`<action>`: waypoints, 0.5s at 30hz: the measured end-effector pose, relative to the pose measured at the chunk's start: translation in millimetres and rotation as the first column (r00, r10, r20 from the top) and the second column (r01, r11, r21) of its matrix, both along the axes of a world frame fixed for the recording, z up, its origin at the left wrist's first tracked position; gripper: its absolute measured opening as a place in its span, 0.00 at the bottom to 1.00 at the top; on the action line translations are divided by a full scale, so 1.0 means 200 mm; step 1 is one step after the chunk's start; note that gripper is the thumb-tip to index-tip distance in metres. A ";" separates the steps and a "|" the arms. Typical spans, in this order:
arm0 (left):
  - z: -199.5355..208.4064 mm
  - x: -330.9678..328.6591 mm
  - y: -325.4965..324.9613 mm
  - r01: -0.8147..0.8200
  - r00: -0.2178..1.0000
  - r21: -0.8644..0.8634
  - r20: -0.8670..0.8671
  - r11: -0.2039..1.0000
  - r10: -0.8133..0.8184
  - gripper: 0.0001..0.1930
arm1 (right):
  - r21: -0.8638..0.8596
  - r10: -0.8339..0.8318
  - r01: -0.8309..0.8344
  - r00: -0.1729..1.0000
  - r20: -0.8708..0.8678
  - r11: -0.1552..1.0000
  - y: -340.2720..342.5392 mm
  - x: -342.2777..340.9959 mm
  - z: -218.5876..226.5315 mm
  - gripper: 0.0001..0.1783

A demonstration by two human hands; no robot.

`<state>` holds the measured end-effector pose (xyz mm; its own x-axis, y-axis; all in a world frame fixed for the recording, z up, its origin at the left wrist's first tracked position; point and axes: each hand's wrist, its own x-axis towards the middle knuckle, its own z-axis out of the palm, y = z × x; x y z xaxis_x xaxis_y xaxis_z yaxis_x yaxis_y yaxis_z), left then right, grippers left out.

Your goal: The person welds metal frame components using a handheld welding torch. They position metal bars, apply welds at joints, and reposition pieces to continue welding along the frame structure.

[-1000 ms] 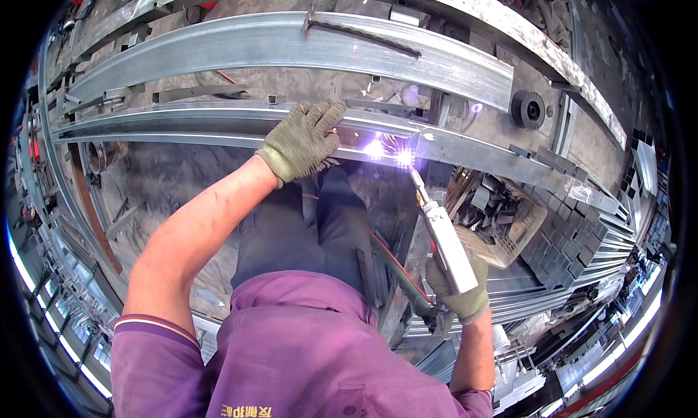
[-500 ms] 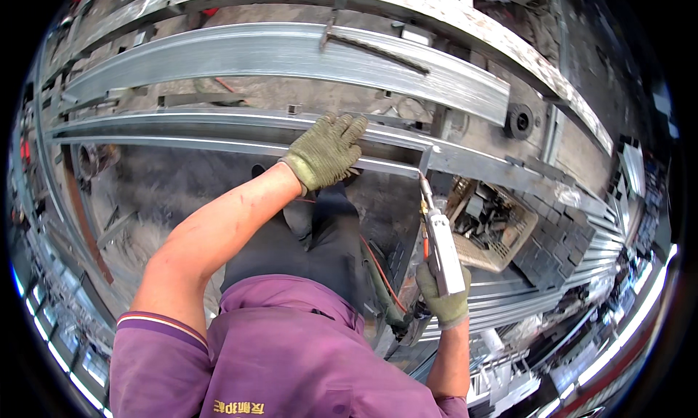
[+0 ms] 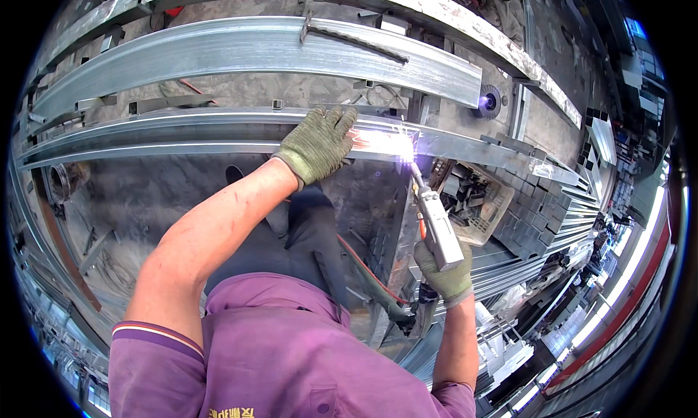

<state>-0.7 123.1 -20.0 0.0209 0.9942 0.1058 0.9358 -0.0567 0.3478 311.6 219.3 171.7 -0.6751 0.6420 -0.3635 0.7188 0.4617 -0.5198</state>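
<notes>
Torch (image 3: 442, 232) shifted up in view | arc (image 3: 407, 155) relit | left hand (image 3: 318, 146) on channel (image 3: 189, 118)

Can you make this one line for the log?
left hand: gloved, on metal channel | right hand: gloved, holding welding torch | sparks: bright, at torch tip | nearby: crate of metal pieces

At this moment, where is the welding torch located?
In the head view, the torch is right of centre, in the gloved right hand, its tip at the bright sparks; the crate is just to its right.
</notes>
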 end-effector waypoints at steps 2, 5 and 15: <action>-0.01 0.01 0.01 0.018 0.997 -0.048 -0.069 0.999 -0.021 0.17 | -0.002 0.006 -0.006 1.000 0.013 1.000 -0.02 0.01 0.00 0.08; 0.00 0.01 0.01 0.022 0.998 -0.073 -0.062 0.997 -0.027 0.16 | 0.083 -0.001 0.001 1.000 0.004 0.997 -0.06 0.04 0.01 0.10; 0.00 0.03 0.05 -0.034 0.990 -0.078 0.137 0.996 0.044 0.16 | -0.054 -0.220 0.220 0.975 -0.006 0.974 -0.19 0.08 -0.03 0.08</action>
<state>5.9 133.0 -19.7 -0.0277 0.9992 0.0302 0.8793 0.0099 0.4762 327.5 181.5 166.5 -0.5239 0.7552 -0.3940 0.7935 0.2646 -0.5481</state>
